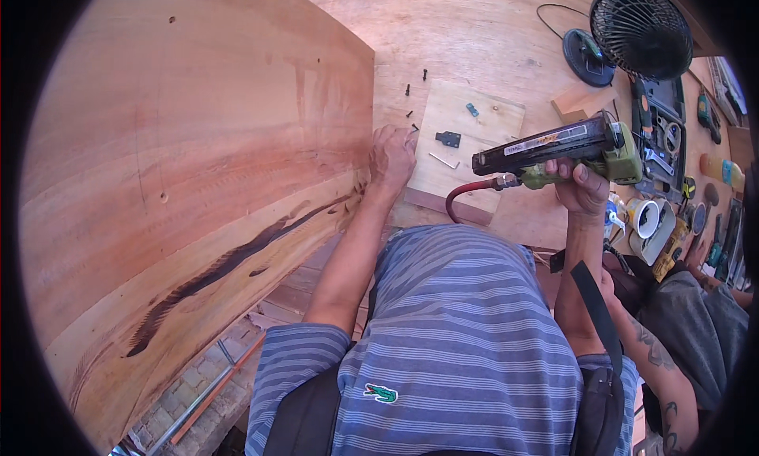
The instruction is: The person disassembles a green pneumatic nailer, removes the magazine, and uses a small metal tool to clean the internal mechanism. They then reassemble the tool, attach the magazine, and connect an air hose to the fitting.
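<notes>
My right hand (583, 189) is wrapped round the green grip of an air nail gun (545, 146), held raised with its long dark magazine pointing left. A red air hose (466, 189) joins it at a metal fitting. My left hand (393, 157) is beside the right edge of a large upright plywood panel (213, 116), its fingers curled. What they hold, if anything, is hidden. A small dark screw (414, 127) lies at its fingertips, with more screws (408, 89) farther off. Right of that hand, a pale board (474, 124) bears a black plastic piece (448, 139) and a hex key (444, 161).
A black fan (639, 31) stands at the far right. Below it are a wood block (583, 102), an open tool case (662, 132), a white tub (643, 215) and several hand tools. Another person's tattooed arm (652, 353) is close at my right.
</notes>
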Demonstrator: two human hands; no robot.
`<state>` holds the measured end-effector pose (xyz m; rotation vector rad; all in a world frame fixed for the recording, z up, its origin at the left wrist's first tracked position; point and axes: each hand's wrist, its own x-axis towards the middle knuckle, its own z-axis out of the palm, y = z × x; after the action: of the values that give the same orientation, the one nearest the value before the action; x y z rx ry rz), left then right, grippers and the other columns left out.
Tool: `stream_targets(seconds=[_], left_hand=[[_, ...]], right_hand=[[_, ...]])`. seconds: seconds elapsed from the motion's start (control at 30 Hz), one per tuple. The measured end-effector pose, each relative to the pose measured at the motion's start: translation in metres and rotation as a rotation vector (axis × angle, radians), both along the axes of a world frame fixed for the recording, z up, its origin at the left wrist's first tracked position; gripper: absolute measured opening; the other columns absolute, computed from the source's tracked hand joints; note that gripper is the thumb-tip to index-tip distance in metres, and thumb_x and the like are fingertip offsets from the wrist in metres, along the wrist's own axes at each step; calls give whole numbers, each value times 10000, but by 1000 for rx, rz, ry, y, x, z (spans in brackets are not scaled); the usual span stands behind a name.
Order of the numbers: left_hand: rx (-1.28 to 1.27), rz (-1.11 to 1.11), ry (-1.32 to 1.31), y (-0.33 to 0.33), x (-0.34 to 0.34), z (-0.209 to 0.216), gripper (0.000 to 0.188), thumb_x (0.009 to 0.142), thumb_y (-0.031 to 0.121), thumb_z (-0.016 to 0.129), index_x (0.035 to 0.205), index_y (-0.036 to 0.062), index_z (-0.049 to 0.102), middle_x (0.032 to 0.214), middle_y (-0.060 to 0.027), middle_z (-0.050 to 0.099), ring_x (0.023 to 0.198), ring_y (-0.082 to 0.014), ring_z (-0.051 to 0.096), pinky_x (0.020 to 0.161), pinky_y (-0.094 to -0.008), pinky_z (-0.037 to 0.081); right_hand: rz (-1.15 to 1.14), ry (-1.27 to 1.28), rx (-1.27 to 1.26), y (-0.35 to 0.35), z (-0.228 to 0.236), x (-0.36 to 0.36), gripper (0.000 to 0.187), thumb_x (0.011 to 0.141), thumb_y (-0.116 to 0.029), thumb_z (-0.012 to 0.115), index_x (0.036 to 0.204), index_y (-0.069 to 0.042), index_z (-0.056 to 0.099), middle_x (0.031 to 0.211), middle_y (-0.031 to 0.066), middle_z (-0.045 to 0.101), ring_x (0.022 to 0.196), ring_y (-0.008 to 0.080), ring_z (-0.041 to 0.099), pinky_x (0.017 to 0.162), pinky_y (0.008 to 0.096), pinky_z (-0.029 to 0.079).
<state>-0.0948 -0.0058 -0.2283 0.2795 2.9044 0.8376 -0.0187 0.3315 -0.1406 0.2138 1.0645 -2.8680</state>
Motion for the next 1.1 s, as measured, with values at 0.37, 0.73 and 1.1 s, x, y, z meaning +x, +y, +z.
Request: stream_targets(seconds=[0.37,0.73,1.1], left_hand=[[-194,-50,71,-8,5,-37,94,827,104,706,882,47,655,971,-162,629,968,-370,581,840,-487,472],[-306,-48,57,-13,17,-38,157,938,177,625,1002,37,590,973,-174,616,1009,-390,578,855,-528,440],[-420,-56,-58,-21,32,-30,229,979,239,582,998,19,640,1057,-191,643,1037,-378,580,892,-499,473]], right_hand=[[-61,25,-2,4,10,-6,410,807,-146,816,1156,3,662,799,61,643,837,239,628,917,461,511],[-55,16,55,2,17,-9,321,781,-117,815,1039,26,688,854,108,703,854,260,685,960,504,520],[-49,-7,199,-2,9,-6,347,832,-22,766,1161,26,669,915,114,731,905,241,712,929,407,535]])
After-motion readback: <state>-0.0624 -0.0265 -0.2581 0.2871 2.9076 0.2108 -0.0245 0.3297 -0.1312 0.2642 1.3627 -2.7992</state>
